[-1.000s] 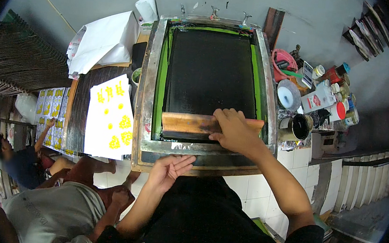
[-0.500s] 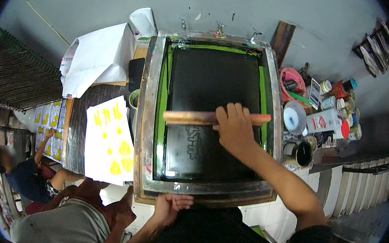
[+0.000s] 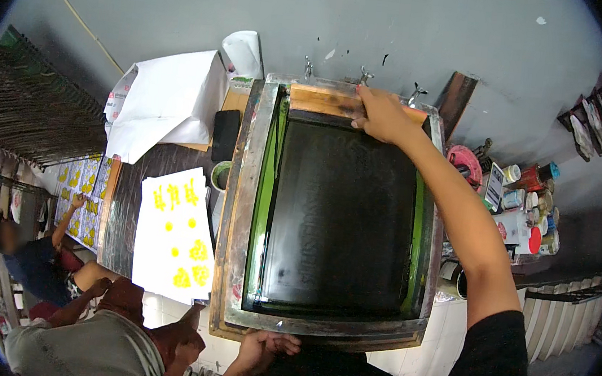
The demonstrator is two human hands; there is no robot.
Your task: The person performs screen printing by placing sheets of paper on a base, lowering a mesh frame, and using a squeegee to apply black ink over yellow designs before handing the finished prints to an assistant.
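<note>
A screen-printing frame [image 3: 252,205] with grey metal sides and green inner edges lies before me, its mesh [image 3: 345,214] covered in dark ink. Faint raised-looking shapes show near the mesh's middle left. My right hand [image 3: 384,116] is closed over a wooden-handled squeegee [image 3: 324,102], which lies across the far end of the frame. My left hand [image 3: 267,348] is at the near edge of the frame, its fingers curled together against the rim. Several metal hinge clamps [image 3: 366,76] stand along the frame's far side.
Left of the frame lies a stack of white sheets [image 3: 158,239] with yellow prints, near a small cup [image 3: 220,174] and a phone [image 3: 225,136]. Paint jars [image 3: 531,203] crowd the right. Two people, one in a grey shirt [image 3: 90,349], sit at left. A drying rack [image 3: 41,105] stands beyond.
My right hand has pushed the squeegee from mid-screen to the far end of the frame. My left hand stays at the near edge, fingers more curled. The view has shifted slightly.
</note>
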